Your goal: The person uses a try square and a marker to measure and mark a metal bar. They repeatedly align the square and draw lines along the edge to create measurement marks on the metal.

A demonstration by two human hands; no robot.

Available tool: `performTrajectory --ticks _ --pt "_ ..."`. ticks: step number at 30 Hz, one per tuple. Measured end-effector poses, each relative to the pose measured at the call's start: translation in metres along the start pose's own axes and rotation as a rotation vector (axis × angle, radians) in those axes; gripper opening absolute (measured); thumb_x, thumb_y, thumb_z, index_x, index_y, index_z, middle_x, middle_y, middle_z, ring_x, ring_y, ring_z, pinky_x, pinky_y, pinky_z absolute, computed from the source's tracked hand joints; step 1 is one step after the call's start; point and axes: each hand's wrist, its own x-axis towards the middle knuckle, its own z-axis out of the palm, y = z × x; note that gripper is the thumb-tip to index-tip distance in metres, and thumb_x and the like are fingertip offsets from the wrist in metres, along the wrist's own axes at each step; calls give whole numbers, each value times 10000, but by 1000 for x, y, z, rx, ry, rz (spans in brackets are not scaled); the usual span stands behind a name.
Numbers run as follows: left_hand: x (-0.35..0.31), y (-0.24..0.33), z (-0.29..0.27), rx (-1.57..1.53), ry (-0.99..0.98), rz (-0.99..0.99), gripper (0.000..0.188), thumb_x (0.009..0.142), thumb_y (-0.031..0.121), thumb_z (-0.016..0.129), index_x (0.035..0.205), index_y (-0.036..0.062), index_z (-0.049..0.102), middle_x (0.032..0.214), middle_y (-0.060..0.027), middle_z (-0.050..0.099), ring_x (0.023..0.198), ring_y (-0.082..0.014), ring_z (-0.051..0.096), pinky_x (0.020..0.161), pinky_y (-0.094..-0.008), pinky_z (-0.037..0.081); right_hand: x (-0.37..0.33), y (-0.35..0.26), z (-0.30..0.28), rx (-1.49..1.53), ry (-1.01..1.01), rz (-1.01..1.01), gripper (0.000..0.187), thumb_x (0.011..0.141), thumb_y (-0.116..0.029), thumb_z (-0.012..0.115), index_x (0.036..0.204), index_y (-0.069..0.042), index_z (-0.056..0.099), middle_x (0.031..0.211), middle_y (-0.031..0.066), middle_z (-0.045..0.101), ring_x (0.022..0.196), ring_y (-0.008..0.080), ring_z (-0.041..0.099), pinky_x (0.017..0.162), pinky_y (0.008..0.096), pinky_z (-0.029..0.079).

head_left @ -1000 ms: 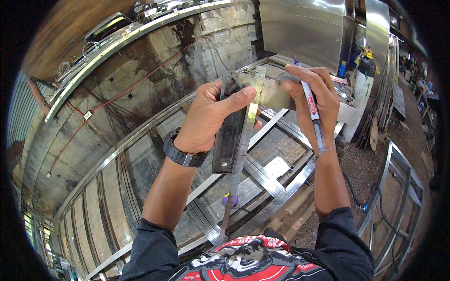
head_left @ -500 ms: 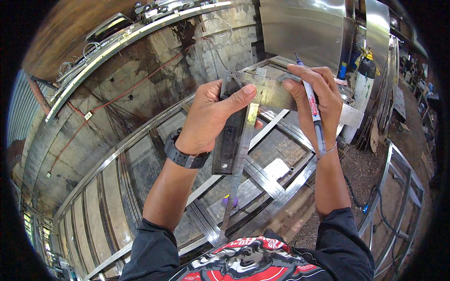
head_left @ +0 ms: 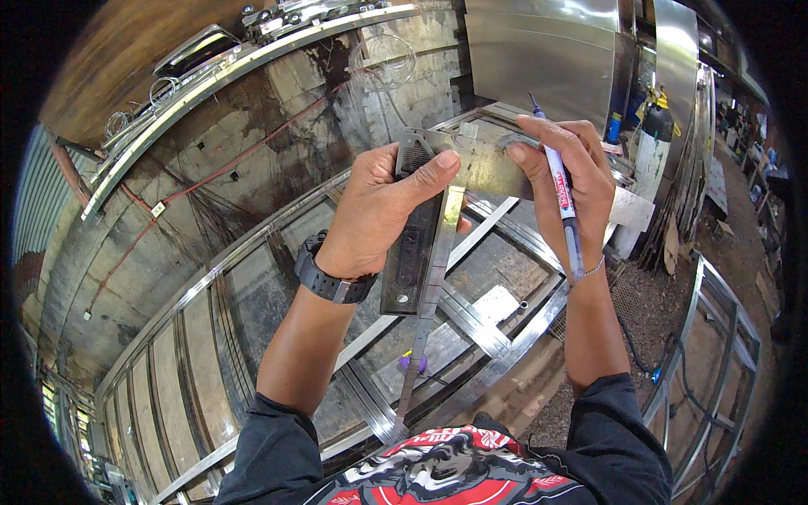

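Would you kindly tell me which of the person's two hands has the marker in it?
The right hand: the white marker slants across it toward the wrist. The left hand instead holds a black bar-shaped tool.

Head view | fisheye, head-worn | looks down | fingers (head_left: 543,130) near

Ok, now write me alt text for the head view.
A person's left hand grips a dark bar-shaped tool and a narrow metal strip, while the right hand holds a white marker, tip up. A metal plate spans between the hands. Below is a large metal frame beside a stained wall.
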Motion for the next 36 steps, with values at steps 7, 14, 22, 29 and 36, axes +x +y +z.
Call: performTrajectory --ticks 7,14,22,29,36 --pt "0 1 5 -16 13 13 282 1018 287 749 1062 15 692 860 -74 737 730 -167 754 657 -374 682 3 2 -1 -41 31 -48 300 882 -118 863 1175 -105 798 959 67 682 807 152 650 686 270 517" --pt "-1 0 4 41 31 17 303 1023 306 741 1088 12 703 873 -75 738 721 -155 744 655 -367 678 1 -4 1 293 147 5 218 924 -85 835 1114 -24 746 1021 94 737 848 106 675 718 248 537" --pt "-1 -1 4 49 22 32 293 1031 294 731 1108 13 713 909 -71 745 730 -151 742 657 -364 675 9 -17 -11 531 -66 231 149 903 -30 847 973 7 719 888 52 745 784 55 654 696 207 532" --pt "-1 0 4 48 12 29 311 1029 306 733 1120 9 715 897 -72 747 737 -153 739 657 -361 671 11 -18 -8 530 -103 263 137 897 -17 847 950 9 723 880 45 744 781 43 652 694 209 542" --pt "-2 -3 5 38 44 19 326 1026 317 737 1116 5 718 900 -72 746 723 -153 736 656 -356 669 12 -18 -13 396 -180 218 157 897 -6 843 966 3 702 925 87 771 842 105 730 783 237 576"
